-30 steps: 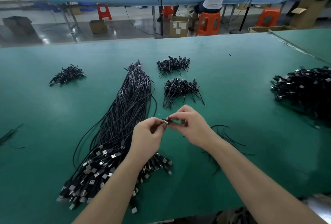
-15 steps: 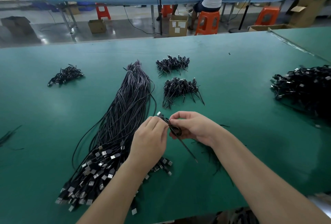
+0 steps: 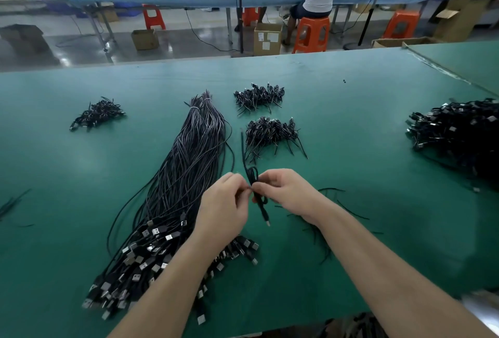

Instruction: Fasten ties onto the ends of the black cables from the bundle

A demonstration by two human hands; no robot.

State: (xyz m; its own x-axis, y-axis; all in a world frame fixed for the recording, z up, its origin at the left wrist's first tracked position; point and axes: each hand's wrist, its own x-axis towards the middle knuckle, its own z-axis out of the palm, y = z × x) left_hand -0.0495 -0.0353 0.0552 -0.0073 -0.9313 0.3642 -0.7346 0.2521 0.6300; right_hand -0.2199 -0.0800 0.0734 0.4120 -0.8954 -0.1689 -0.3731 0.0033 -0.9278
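A long bundle of black cables (image 3: 186,175) lies on the green table (image 3: 364,148), its metal plugs fanned out at the near end. Just right of the bundle, above the table, my left hand (image 3: 224,202) and my right hand (image 3: 286,192) meet on one black cable end (image 3: 263,208). Both hands pinch it where a small loop (image 3: 252,173) of cable or tie stands up between the fingers. The cable's plug tip hangs down below the hands, and a thin black strand runs up and away from the loop.
Two small heaps of black ties (image 3: 259,96) (image 3: 272,132) lie beyond the hands, and a third (image 3: 97,115) at far left. A large heap of black cables (image 3: 459,132) fills the right side. Loose black strands (image 3: 332,202) lie under my right forearm. A person sits at a far bench.
The cable end has turned over: its plug tip pointed up and left before and now hangs down. A loop now stands above my fingers, and both hands have shifted slightly.
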